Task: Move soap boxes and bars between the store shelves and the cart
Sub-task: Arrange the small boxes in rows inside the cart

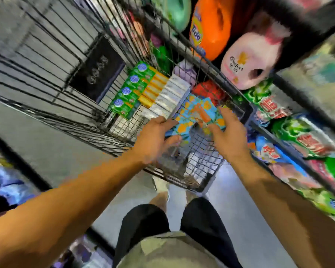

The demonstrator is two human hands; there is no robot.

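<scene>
Both hands hold one stack of blue boxes (198,115) at frame centre, inside the cart (89,120). The left hand (157,138) grips the stack's left edge, fingers over the top and thumb below. The right hand (228,132) clamps the right edge, fingers curled on it. Box count in the stack cannot be told through blur. Left of the stack, in the cart, lie three rows: four green boxes (132,89), about four yellow bars (153,88), and a white row (170,93) too blurred to count. On the shelf (290,130) at right stand an orange jug (209,28), a white jug (251,60) and green bags (298,136).
</scene>
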